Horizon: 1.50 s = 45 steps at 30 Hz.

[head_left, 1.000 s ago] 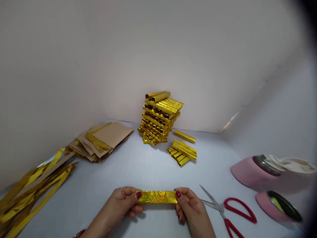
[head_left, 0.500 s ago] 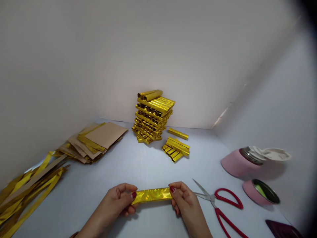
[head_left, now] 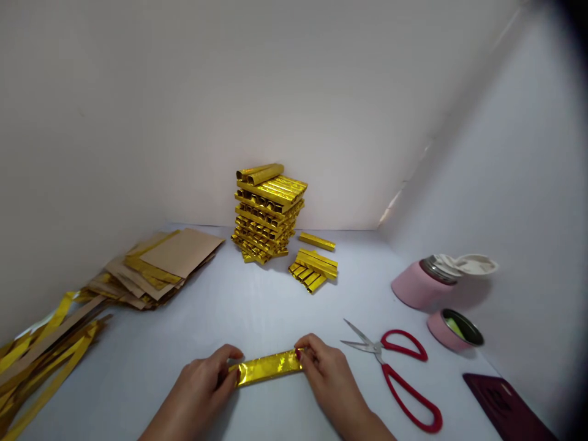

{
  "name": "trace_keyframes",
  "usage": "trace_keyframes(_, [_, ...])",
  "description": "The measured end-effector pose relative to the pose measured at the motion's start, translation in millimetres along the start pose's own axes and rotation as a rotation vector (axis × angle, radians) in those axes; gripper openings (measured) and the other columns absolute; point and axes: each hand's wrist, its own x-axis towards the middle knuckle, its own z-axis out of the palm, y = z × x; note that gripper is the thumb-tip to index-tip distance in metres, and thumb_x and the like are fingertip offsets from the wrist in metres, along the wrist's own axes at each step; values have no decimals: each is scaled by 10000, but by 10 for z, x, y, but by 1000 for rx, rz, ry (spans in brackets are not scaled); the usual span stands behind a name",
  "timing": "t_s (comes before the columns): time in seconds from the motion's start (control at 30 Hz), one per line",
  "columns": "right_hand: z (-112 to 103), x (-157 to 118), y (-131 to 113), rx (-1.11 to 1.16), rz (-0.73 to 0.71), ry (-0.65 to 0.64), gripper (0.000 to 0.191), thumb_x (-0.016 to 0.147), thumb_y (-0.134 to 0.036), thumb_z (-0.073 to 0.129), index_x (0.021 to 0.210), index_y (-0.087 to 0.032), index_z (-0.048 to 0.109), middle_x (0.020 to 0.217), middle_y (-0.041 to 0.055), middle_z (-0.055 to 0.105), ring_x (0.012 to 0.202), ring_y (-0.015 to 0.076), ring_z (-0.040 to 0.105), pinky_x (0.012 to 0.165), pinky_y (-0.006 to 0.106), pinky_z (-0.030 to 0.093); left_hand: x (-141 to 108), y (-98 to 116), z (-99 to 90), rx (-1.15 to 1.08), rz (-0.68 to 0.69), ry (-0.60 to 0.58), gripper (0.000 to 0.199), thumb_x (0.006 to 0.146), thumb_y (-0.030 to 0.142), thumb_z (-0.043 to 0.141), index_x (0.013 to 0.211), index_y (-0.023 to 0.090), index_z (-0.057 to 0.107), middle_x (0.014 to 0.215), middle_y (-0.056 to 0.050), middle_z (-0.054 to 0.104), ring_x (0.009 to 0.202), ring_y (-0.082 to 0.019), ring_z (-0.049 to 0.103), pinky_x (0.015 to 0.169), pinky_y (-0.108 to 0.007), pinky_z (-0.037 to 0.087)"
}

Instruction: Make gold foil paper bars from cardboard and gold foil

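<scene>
A flat, shiny gold strip (head_left: 270, 368) is stretched between my two hands, low in the middle of the view. My left hand (head_left: 206, 381) pinches its left end between thumb and fingers. The right end is pinched by my right hand (head_left: 324, 370). Red-handled scissors (head_left: 377, 352) lie with blades apart to the right of my right hand. Beyond the hands stands a tall stack of gold tubes (head_left: 266, 214), layered crosswise. A smaller pile of gold tubes (head_left: 315, 269) lies to its right, with a single gold tube (head_left: 316, 241) behind it.
Brown and gold sheets (head_left: 181, 254) lie in a pile at the left, with long gold strips (head_left: 55, 361) nearer me. On the right are a pink container (head_left: 418, 286) with a white top, a pink cup (head_left: 450, 331) and a dark red flat object (head_left: 500, 401).
The camera view has shifted, so most things sit further left. The gold strip is more tilted, and both hands have turned so their backs show more. Both ends are still held.
</scene>
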Motion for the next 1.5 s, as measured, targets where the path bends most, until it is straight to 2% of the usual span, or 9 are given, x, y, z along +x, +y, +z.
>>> trace_keyframes(0.3, [22, -46, -30, -330, -73, -3, 202, 902, -170, 374, 896, -217, 570, 756, 24, 691, 641, 193, 631, 582, 261, 379, -67, -14, 61, 308, 20, 4, 292, 888, 176, 419, 1104, 223, 609, 827, -40, 721, 718, -220, 688, 611, -272, 487])
trace_keyframes(0.43, [8, -47, -20, -372, -84, -2, 174, 904, -183, 404, 940, -222, 569, 784, 25, 708, 666, 199, 652, 595, 266, 392, -89, -109, 143, 438, 430, 267, 568, 829, 45, 369, 1354, 254, 437, 1223, -75, 621, 1054, -221, 619, 808, -300, 527])
trace_keyframes(0.57, [12, -50, -15, -390, -99, 7, 163, 910, -186, 416, 936, -229, 572, 788, 18, 712, 662, 186, 657, 592, 257, 410, -70, -153, 251, 549, 818, 291, 657, 776, -12, 357, 1397, 204, 385, 1302, -49, 578, 1157, -186, 567, 894, -270, 509])
trace_keyframes(0.67, [4, -58, -10, -399, -109, 22, 158, 910, -179, 432, 922, -235, 580, 794, 9, 715, 667, 178, 661, 591, 251, 427, -84, -169, 310, 622, 800, 273, 589, 824, 42, 404, 1402, 156, 386, 1315, -78, 562, 1181, -214, 548, 918, -293, 499])
trace_keyframes(0.87, [47, -69, 17, -461, -180, 91, 233, 893, -114, 406, 908, -205, 620, 857, 62, 699, 782, 219, 653, 674, 317, 484, -122, -219, 318, 637, 832, 292, 715, 903, 557, 484, 1461, 162, 273, 1361, -110, 509, 1213, -249, 512, 946, -285, 451])
trace_keyframes(0.97, [233, -90, 54, -585, -497, 192, 309, 915, -150, 384, 1158, -154, 576, 1127, 128, 662, 1055, 262, 592, 875, 395, 459, -103, -255, 349, 670, 834, 300, 650, 939, 506, 454, 1464, 172, 265, 1372, -87, 503, 1225, -237, 495, 962, -275, 426])
trace_keyframes(1.07, [468, -121, 124, -691, -820, 73, 583, 926, -429, 427, 1380, -70, 363, 1343, 150, 529, 1249, 268, 452, 975, 403, 412, -90, -295, 408, 613, 824, 342, 613, 971, 390, 438, 1484, 173, 182, 1369, -82, 509, 1223, -217, 493, 984, -269, 402])
trace_keyframes(1.2, [558, -148, 255, -765, -794, 1, 796, 892, -592, 406, 1444, -44, 231, 1419, 161, 422, 1317, 257, 369, 1017, 374, 382, -97, -318, 421, 589, 810, 327, 644, 970, 363, 444, 1495, 196, 111, 1351, -70, 529, 1193, -206, 526, 970, -251, 412])
trace_keyframes(1.5, [115, -223, 288, -754, -547, -179, 775, 843, -495, 545, 1453, -116, 254, 1470, 135, 298, 1306, 328, 383, 978, 505, 421, -121, -254, 290, 642, 849, 310, 609, 961, 409, 445, 1477, 182, 216, 1358, -75, 521, 1207, -217, 511, 951, -257, 414])
